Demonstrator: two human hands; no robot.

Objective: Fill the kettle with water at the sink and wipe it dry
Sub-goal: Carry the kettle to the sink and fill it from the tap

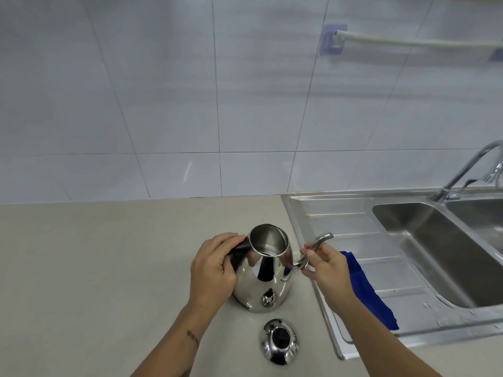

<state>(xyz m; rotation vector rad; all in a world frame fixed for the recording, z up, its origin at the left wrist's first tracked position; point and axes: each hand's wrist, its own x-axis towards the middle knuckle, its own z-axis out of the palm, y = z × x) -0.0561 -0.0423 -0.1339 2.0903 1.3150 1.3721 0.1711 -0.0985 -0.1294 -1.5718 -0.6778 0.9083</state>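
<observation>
A shiny steel kettle [261,278] stands upright on the beige counter, its mouth uncovered. My left hand [212,270] grips its black handle on the left side. My right hand [326,268] pinches the thin curved spout on the right. The kettle's domed steel lid [280,341] lies on the counter just in front of the kettle. A blue cloth [367,292] lies on the sink's drainboard, partly hidden behind my right forearm. The steel sink [408,219] with its basin is to the right, with a chrome tap [468,170] at its back edge.
Beige counter [95,268] stretches to the left. White tiled wall [190,91] rises behind it. A rail on blue wall hooks [334,39] hangs at the upper right. Water drops sit on the sink's front rim.
</observation>
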